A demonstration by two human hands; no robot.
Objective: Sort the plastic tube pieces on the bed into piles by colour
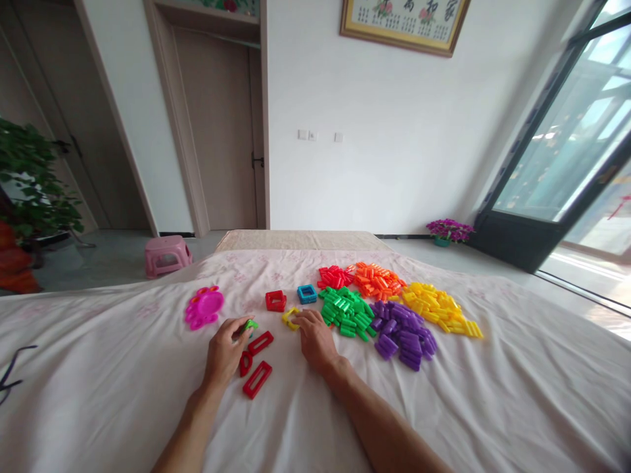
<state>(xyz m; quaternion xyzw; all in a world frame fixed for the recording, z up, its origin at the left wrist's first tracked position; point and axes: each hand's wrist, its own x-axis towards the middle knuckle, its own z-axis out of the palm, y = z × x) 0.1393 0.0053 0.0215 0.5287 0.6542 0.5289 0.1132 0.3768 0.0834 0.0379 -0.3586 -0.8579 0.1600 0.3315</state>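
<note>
My left hand (228, 347) pinches a small green building tile (252, 324) between thumb and fingers; part of the tile is hidden by the hand. Just right of it lie red frame-shaped building tiles: two rectangles (266, 339) and one curved piece (243, 366). My right hand (314, 334) has its fingers closed at the right end of a yellow frame-shaped building tile (288, 316). Beyond the hands sit a red square stack of tiles (267, 302) and a blue square stack (299, 295).
Beside my right hand are heaps of green (345, 310), purple (407, 338), yellow (438, 309), orange (377, 281) and red (335, 276) plastic pieces. A pink toy plate (211, 304) lies left. Glasses (10, 381) rest at the left edge of the cloth (123, 368).
</note>
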